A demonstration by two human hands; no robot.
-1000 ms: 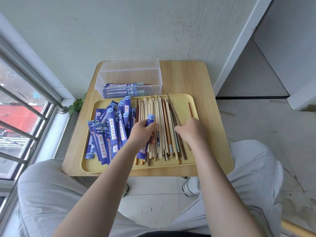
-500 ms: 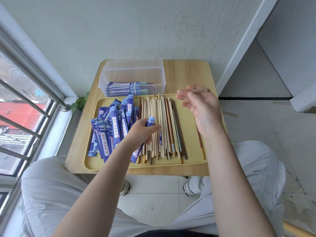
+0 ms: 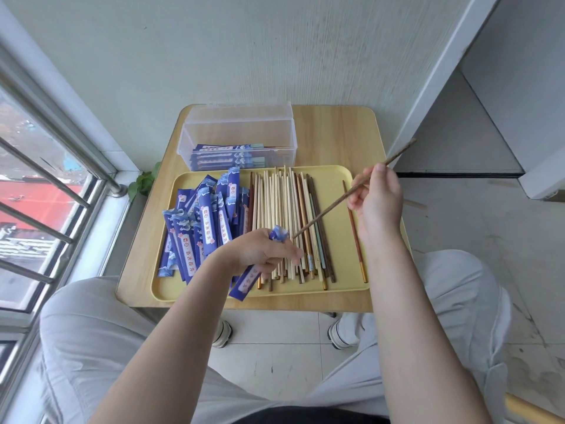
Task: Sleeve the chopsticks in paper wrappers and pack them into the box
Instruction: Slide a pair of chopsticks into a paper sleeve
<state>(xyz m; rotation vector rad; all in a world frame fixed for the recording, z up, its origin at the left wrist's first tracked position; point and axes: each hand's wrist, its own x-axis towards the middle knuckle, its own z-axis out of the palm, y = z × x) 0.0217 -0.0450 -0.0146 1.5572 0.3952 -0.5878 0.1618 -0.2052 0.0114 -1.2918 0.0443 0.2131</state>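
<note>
My left hand [image 3: 263,254] grips a blue paper wrapper [image 3: 247,281] above the yellow tray [image 3: 336,289], its open top end near my fingers. My right hand [image 3: 377,195] pinches a dark brown chopstick [image 3: 330,209] held slantwise, its tip close to the wrapper's mouth. A row of loose chopsticks [image 3: 284,215] lies in the tray's middle. A pile of blue wrappers [image 3: 201,228] fills the tray's left part. The clear plastic box [image 3: 241,133] behind the tray holds several sleeved chopsticks.
One brown chopstick with a gold end [image 3: 354,234] lies alone at the tray's right side. The small wooden table [image 3: 336,136] stands against the wall. A window with metal bars [image 3: 46,185] is on the left. My knees are under the table's front edge.
My right hand picked a dark chopstick from the row, lifted it to the right, and now points its tip toward the wrapper. My left hand kept holding the wrapper.
</note>
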